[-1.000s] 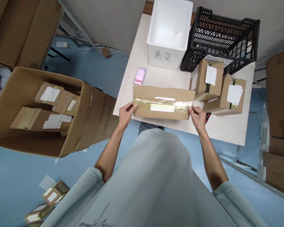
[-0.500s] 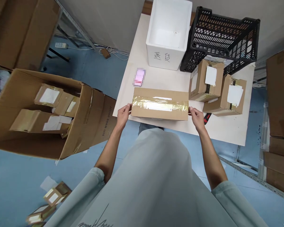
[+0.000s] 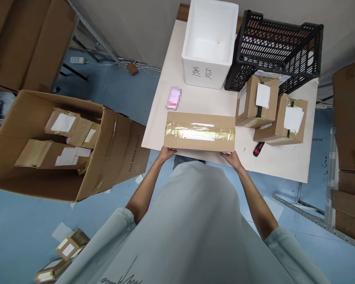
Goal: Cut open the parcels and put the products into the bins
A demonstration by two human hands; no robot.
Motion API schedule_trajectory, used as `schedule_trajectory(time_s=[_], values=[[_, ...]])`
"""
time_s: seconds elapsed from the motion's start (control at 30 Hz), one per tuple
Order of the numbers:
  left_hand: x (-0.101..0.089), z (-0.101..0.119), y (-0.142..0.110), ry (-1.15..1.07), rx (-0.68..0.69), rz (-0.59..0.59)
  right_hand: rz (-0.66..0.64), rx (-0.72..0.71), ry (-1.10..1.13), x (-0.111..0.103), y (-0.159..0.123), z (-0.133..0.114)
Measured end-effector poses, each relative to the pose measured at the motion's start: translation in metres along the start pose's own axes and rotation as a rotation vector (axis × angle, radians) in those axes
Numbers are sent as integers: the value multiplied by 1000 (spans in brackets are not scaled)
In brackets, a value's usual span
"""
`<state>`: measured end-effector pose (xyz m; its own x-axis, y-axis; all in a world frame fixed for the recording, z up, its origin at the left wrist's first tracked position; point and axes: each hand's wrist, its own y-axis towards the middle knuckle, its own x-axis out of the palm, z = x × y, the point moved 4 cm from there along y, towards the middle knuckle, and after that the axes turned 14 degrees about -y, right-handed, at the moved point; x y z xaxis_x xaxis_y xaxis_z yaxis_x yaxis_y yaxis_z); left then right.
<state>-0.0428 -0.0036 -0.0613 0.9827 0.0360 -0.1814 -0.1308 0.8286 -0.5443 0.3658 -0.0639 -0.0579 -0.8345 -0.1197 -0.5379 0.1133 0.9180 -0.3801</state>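
Note:
A long cardboard box [image 3: 199, 144], sealed along its top with shiny yellowish tape over a white label, is at the front edge of the white table [image 3: 208, 101]. At its near left corner my left hand [image 3: 166, 154] has its fingers curled against the lower edge. My right hand [image 3: 231, 158] grips near the front right corner the same way. Both sets of fingertips are partly hidden by the box. Just right of my right hand lies a red and black box cutter [image 3: 258, 149].
Two taped cartons [image 3: 262, 96] [image 3: 296, 118] stand to the right. Behind are a white foam box [image 3: 207, 73] and a black plastic crate [image 3: 279, 45]. A pixelated pink item [image 3: 174, 98] lies left. A large open carton [image 3: 112, 146] with several parcels stands beside the table.
Both hands have moved from the box's left and right ends to its front lower edge, coming closer together. The box has barely shifted.

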Motion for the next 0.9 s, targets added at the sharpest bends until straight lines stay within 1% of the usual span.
schedule_trajectory(time_s=[0.07, 0.13, 0.27, 0.3, 0.33, 0.4, 0.47, 0.57, 0.67, 0.73, 0.83, 0.9], values=[[-2, 8, 0, -9, 7, -6, -12, 15, 45, -2, 1, -7], [-6, 20, -4, -30, 21, -28, -17, 1, 94, -9, 1, -17], [-15, 55, -21, -163, 138, -135, -2, -78, 166, -36, -2, -46], [-17, 64, -25, -200, 160, -147, 9, -92, 169, -42, -2, -54], [-18, 72, -28, -225, 169, -140, 26, -101, 163, -49, -2, -62], [-20, 82, -29, -231, 163, -79, 64, -102, 120, -58, 2, -75], [-18, 87, -27, -207, 155, -14, 80, -70, 68, -61, 9, -79], [-10, 80, -18, -188, 96, 29, 57, 12, 22, -55, 21, -71], [-2, 63, -10, -174, -14, 43, 2, 72, -30, -42, 29, -56], [1, 51, -9, -165, -51, 42, -31, 64, -41, -34, 30, -48], [0, 37, -8, -201, -63, 12, -51, 32, 29, -30, 25, -33], [-4, 27, -9, -273, -72, -3, -52, 59, 107, -29, 19, -19]])
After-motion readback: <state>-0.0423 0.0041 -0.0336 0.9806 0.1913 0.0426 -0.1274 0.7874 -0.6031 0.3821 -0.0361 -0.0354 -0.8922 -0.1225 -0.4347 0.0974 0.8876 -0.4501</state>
